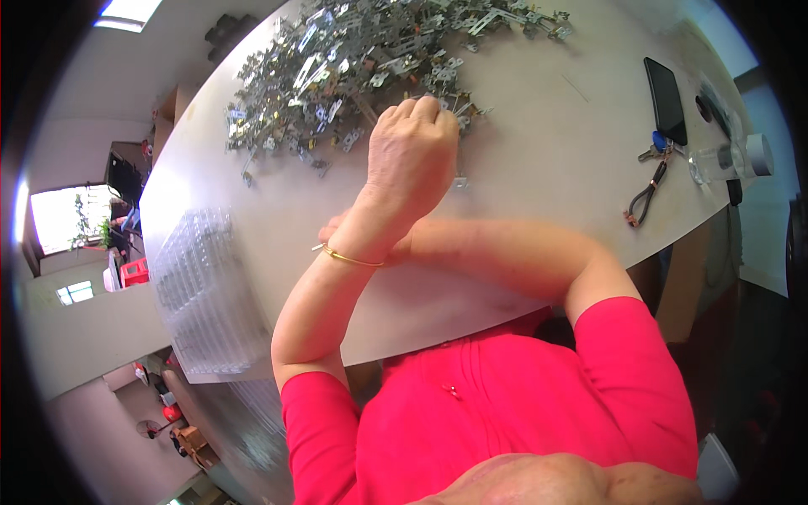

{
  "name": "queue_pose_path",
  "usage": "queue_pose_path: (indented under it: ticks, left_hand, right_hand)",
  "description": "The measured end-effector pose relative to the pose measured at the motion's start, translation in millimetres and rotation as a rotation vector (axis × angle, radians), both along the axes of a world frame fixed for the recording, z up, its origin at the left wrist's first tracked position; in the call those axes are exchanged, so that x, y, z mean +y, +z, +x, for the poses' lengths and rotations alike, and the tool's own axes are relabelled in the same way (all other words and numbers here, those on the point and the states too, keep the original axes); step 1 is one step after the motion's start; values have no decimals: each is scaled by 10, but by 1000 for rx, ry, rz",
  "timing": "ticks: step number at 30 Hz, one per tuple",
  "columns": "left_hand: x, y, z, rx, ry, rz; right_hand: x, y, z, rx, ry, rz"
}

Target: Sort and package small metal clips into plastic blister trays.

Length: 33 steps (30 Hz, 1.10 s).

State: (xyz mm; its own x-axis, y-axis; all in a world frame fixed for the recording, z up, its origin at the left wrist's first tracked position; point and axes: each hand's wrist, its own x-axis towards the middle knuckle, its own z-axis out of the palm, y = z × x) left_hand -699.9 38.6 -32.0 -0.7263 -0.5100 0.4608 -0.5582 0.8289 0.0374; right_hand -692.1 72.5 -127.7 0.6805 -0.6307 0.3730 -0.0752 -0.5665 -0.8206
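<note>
Left hand: reaches forward over the counter, back of hand toward the camera, fingers curled together at the near edge of the pile of small metal brackets. Fingertips are down among the nearest pieces; whether they are clamped on one cannot be determined, as the knuckles hide the grip. A thin gold bangle sits on this wrist.

Right hand: crosses beneath the left forearm and is almost wholly covered by it; only a small part shows just beside the bangle. Its state cannot be told.

Pile of brackets: spreads ahead of the left hand and off to its left, loose and tangled, a few strays lying just beside the fingers.

Further left of both hands, at the counter's edge: a stack of clear plastic trays.

Well to the right of the left hand: a dark phone, a bunch of keys with a strap, and a clear plastic bottle lying near the far edge.
</note>
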Motion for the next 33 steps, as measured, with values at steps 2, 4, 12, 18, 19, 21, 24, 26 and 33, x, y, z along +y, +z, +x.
queue_pose_path:
  ticks: [2,4,12,18,19,21,24,26,33]
  left_hand:
    - [-56,-44,-97,-170,48,-46]
    - [-103,-75,-190,-220,28,-52]
    - [-155,-252,-371,-265,138,-40]
    - [-118,-279,-488,-149,154,-27]
    - [-106,-243,-494,-144,150,-32]
    - [-80,-75,-458,8,117,-56]
    - [-92,186,-272,312,77,58]
    - [-129,282,-107,431,109,109]
    - [-63,382,665,957,216,755]
  right_hand:
    - [7,-56,40,-54,20,63]
    - [0,-91,45,-106,37,129]
    - [-29,204,-101,-11,99,192]
    - [-86,-119,135,119,17,54]
    - [-94,-166,151,109,-10,4]
    - [-46,32,19,42,-10,-12]
    - [-23,135,-20,-72,-29,7]
    - [-78,87,-36,-104,-77,41]
    - [-211,24,-376,-71,-319,-270]
